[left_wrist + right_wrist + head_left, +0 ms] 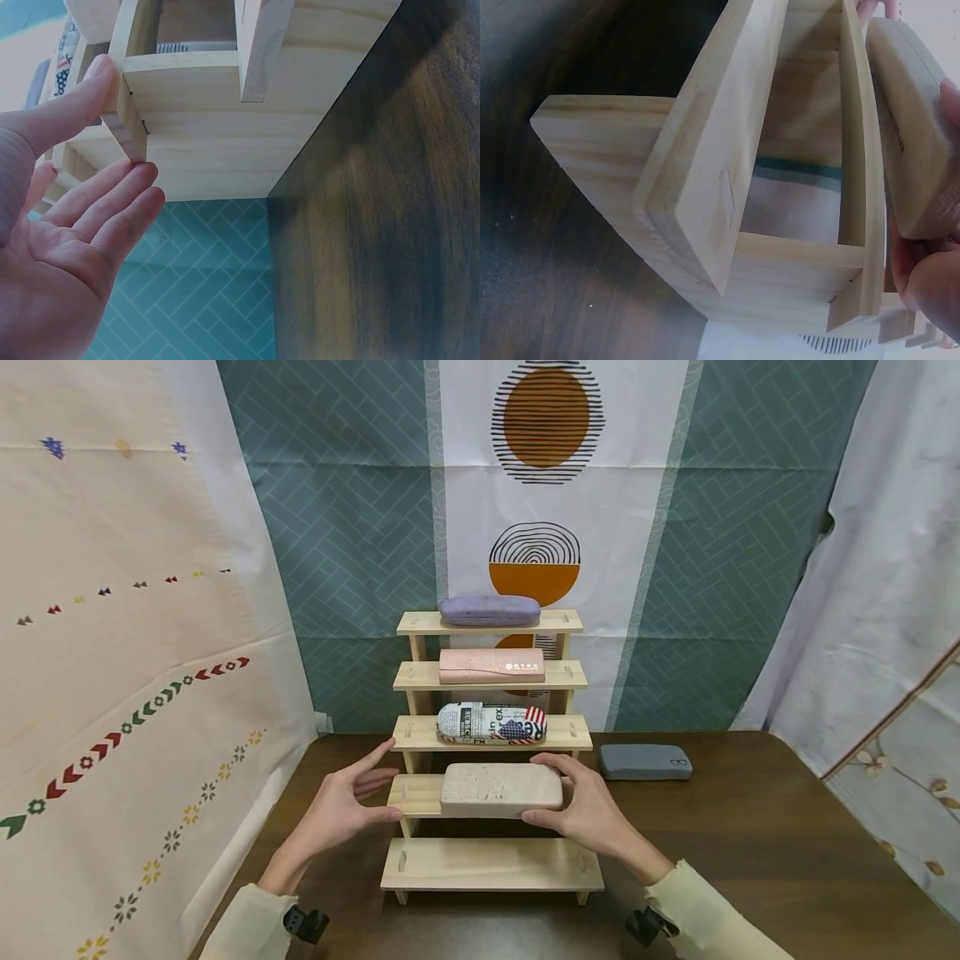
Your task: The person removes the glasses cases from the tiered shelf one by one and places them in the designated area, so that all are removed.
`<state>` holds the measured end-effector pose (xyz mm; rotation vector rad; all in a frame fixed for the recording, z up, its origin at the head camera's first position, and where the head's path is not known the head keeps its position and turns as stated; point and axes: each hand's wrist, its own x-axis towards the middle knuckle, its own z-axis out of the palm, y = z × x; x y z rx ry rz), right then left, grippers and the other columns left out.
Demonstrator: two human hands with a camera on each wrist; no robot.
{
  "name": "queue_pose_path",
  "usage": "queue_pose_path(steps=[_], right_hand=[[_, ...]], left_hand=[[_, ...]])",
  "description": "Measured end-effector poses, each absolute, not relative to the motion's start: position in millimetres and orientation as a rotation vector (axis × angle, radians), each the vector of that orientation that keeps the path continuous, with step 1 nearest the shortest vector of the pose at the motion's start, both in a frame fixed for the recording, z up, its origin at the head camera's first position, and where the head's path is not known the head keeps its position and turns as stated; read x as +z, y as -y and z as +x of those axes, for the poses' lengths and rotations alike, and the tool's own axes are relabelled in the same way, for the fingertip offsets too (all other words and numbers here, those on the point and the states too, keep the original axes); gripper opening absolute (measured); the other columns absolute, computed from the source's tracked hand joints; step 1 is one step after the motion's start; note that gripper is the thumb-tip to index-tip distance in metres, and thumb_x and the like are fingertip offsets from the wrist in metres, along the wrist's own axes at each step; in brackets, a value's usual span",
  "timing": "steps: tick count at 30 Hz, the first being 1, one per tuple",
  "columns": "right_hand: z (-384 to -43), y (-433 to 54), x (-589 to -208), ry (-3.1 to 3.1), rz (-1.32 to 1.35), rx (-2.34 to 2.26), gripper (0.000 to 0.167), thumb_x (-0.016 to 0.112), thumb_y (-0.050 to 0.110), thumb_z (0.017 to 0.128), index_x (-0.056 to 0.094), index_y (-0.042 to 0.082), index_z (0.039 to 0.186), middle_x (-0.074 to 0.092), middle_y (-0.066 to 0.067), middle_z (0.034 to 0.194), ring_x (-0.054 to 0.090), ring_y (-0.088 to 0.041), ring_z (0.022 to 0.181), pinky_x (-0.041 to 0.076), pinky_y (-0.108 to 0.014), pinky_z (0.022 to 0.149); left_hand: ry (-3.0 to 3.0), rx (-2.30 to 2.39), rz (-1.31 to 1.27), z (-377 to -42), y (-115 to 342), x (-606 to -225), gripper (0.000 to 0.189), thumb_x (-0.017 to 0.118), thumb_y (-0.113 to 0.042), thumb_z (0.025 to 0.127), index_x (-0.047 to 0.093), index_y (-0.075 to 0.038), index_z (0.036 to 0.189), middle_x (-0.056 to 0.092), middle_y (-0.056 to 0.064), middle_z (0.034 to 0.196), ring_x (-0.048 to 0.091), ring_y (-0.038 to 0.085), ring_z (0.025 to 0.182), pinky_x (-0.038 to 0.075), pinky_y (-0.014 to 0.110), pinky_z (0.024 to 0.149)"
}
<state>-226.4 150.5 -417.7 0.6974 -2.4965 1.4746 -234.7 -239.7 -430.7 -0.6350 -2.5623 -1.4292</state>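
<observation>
A cream, boxy glasses case (501,789) is at the second tier from the bottom of a stepped wooden rack (491,864). My right hand (592,810) grips its right end, thumb at the front and fingers behind. The right wrist view shows the case (915,127) tilted beside that tier's plank. At the same tier's left end is my left hand (337,814), its fingers extended. In the left wrist view the thumb lies along the plank (127,124), and the other fingertips reach its end.
Higher tiers hold a newsprint-patterned glasses case (491,724), a pink case (491,666) and a purple case (489,610). A grey case (646,762) lies on the dark wooden table (735,843), right of the rack. Patterned cloths (345,543) hang behind and at both sides.
</observation>
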Motion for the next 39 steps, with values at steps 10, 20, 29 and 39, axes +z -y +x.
queue_pose_path(steps=[10,20,29,39], right_hand=[[-220.4,-156.0,-413.6,2.463,0.682,1.464,0.069,0.099,0.030,0.074,0.066,0.021,0.135,0.068,0.000,0.128,0.066,-0.022,0.111,0.054,-0.046,0.093],[-218.3,-165.0,-414.0,2.438,0.678,1.498,0.069,0.099,0.031,0.075,0.067,0.025,0.135,0.067,0.001,0.130,0.060,-0.025,0.121,0.047,-0.055,0.103],[-216.6,-172.5,-414.1,2.413,0.691,1.614,0.067,0.097,0.024,0.077,0.066,0.022,0.136,0.066,-0.003,0.128,0.061,-0.027,0.112,0.053,-0.043,0.094],[-215.6,-184.5,-415.4,2.387,0.747,1.713,0.067,0.095,0.014,0.080,0.063,0.015,0.139,0.065,-0.013,0.122,0.067,-0.027,0.095,0.060,-0.033,0.077]], left_hand=[[2.553,-1.440,-0.637,-234.7,239.5,-430.6,0.104,0.097,-0.012,0.076,0.043,-0.025,0.163,0.068,0.019,0.134,0.067,0.033,0.124,0.057,0.046,0.100],[2.557,-1.438,-0.630,-234.1,239.4,-429.8,0.104,0.097,-0.012,0.076,0.043,-0.025,0.163,0.068,0.019,0.135,0.067,0.034,0.124,0.056,0.047,0.101],[2.553,-1.445,-0.634,-233.4,239.6,-430.4,0.104,0.097,-0.010,0.076,0.043,-0.025,0.163,0.067,0.019,0.136,0.066,0.035,0.125,0.056,0.047,0.101],[2.545,-1.443,-0.640,-233.8,240.0,-431.2,0.104,0.097,-0.011,0.076,0.043,-0.023,0.164,0.067,0.020,0.136,0.066,0.036,0.125,0.056,0.048,0.100]])
